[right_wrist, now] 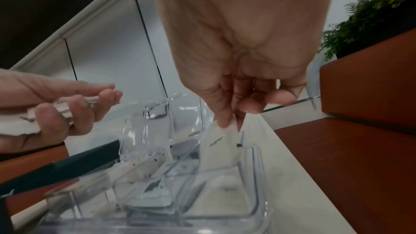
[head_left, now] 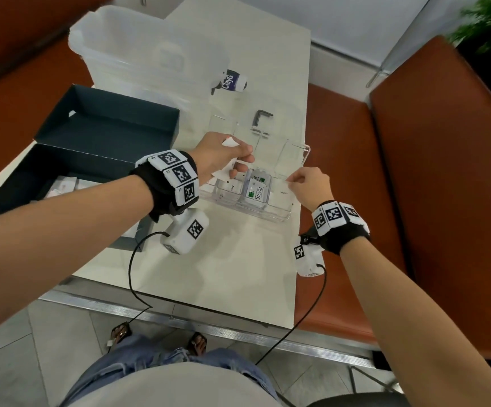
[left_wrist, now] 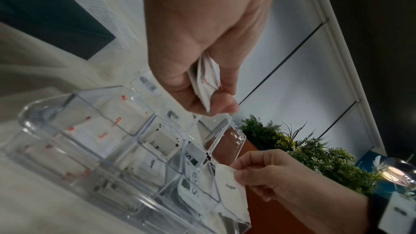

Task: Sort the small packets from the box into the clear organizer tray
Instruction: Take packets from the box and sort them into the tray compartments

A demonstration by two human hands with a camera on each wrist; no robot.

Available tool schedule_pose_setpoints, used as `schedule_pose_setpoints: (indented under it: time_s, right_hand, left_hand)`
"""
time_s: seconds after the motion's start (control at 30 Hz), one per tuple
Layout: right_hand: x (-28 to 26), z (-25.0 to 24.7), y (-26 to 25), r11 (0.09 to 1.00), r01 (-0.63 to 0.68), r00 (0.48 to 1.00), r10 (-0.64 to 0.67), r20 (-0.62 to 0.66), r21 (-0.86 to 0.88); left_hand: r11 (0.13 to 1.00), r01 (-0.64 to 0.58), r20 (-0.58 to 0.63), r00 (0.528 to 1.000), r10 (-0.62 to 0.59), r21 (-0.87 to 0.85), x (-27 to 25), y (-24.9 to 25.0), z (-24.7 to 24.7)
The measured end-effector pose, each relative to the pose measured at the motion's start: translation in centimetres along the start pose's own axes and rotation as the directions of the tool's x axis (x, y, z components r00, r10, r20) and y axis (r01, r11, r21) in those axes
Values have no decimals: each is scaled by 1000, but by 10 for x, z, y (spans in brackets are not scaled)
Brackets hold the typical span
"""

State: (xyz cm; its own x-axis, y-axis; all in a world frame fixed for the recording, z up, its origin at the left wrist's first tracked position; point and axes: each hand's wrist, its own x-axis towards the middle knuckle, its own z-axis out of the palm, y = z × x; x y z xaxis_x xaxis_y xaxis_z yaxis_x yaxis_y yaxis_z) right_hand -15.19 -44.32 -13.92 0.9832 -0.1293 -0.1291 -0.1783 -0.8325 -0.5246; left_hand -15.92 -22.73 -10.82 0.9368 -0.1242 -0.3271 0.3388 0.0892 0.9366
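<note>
The clear organizer tray (head_left: pixel 279 217) sits near the table's right edge, with Stevia packets (head_left: pixel 257 190) in its middle near compartment. My left hand (head_left: pixel 243 160) hovers over the tray's left side and grips a small bunch of white packets (left_wrist: pixel 206 81). My right hand (head_left: pixel 292 180) pinches one white sugar packet (left_wrist: pixel 231 186) by its top corner. The packet's lower end dips into the near right compartment (right_wrist: pixel 258 175), where other white packets lie. The dark box (head_left: pixel 18 183) at the left holds more packets (head_left: pixel 62 186).
The box lid (head_left: pixel 109 118) lies behind the box. A large translucent bin (head_left: pixel 138 54) and a small ClayG bottle (head_left: pixel 232 80) stand at the back. Orange bench seats (head_left: pixel 356 201) run along the table's right edge, with a plant (right_wrist: pixel 371 20) beyond.
</note>
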Motion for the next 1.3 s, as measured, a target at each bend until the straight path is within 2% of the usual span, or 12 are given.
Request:
schedule_pose_setpoints:
  time_s: [0.17, 0.3, 0.5, 0.63, 0.73, 0.87, 1.03, 1.17, 1.3]
  right_hand:
    - [0, 7, -3, 998, -66, 995, 67, -75, 16]
    - [-1, 10, -2, 998, -60, 988, 64, -141, 27]
    - [-1, 10, -1, 999, -39, 985, 43, -169, 29]
    - [-2, 13, 5, 999, -9, 996, 5, -94, -43]
    - [-3, 15, 8, 984, 65, 996, -73, -43, -163]
    - [-3, 16, 10, 890, 218, 975, -221, 40, -399]
    - [0, 7, 7, 791, 295, 955, -269, 128, -536]
    - [-2, 9, -5, 723, 268, 963, -192, 188, -637]
    - [0, 10, -14, 735, 251, 960, -106, 260, -630]
  left_hand:
    - [1000, 9, -6, 1000, -9, -21, -2, -2, 6]
    - [999, 11, -22, 1000, -12, -33, -3, -2, 7]
    - [998, 14, -24, 1000, -16, -64, -5, -3, 12]
    - [997, 16, -15, 1000, -17, -75, -7, -4, 14]
    - [997, 16, -19, 1000, -18, -75, -9, -4, 15]
    - [996, 21, -19, 1000, -23, -84, -10, -4, 15]
    - [996, 15, -16, 1000, -16, -90, -11, -4, 12]
    - [996, 18, -29, 999, -21, -92, -12, -3, 11]
    - [988, 57, -38, 997, -63, -140, -11, 2, 12]
